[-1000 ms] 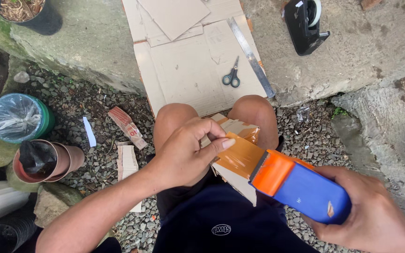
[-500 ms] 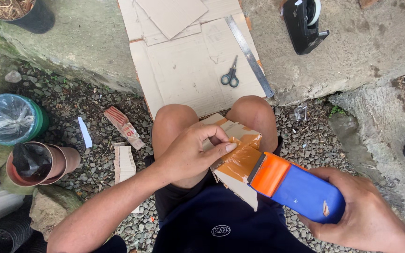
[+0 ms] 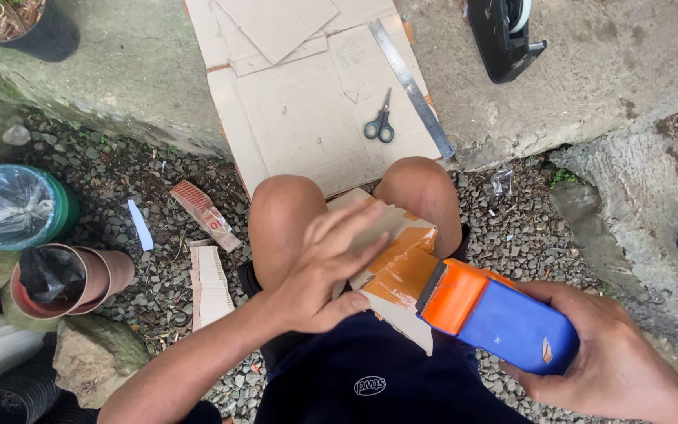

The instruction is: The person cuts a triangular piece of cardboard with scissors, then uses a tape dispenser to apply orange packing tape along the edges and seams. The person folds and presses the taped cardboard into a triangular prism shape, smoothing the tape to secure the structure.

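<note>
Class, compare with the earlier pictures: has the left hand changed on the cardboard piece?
Yes. The left hand has opened from a pinch; its fingers now lie flat on the cardboard piece, reaching toward the knees.

Cardboard piece (image 3: 386, 235): flat, tan, lies across the lap just below the knees, partly covered with glossy brown tape strips. Tape dispenser (image 3: 496, 318): blue body, orange front, lies tilted, orange end pressed on the taped cardboard's lower right edge, blue end pointing lower right.
</note>
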